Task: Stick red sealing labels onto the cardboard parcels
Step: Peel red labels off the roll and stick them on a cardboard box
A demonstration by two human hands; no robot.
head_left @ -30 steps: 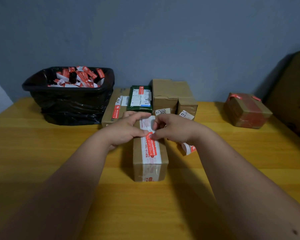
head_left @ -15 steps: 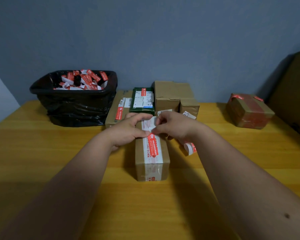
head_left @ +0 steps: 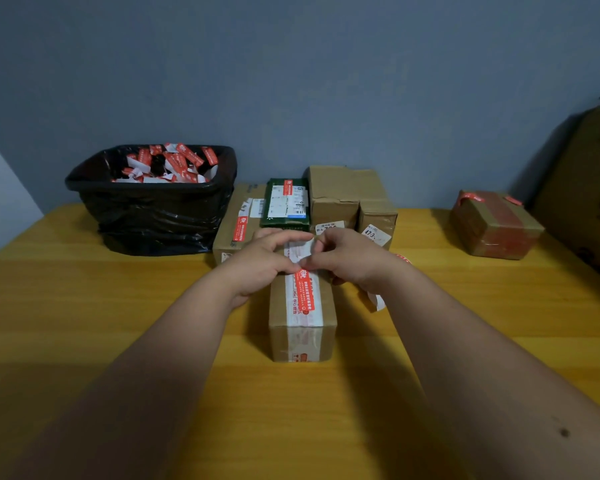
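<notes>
- Your left hand (head_left: pixel 262 263) and right hand (head_left: pixel 349 258) both pinch the white backing strip (head_left: pixel 300 250) at the far end of the parcel (head_left: pixel 302 320) in front of you.
- The red label (head_left: pixel 305 295) already lies along the parcel's top, so this one looks nearly finished; the backing seems left to peel.
- Behind it, the flat box (head_left: pixel 238 216) and green box (head_left: pixel 286 202) carry red labels; the brown boxes (head_left: pixel 343 195) show none.
- Compared with a second ago, your fingertips sit closer together over the strip.
</notes>
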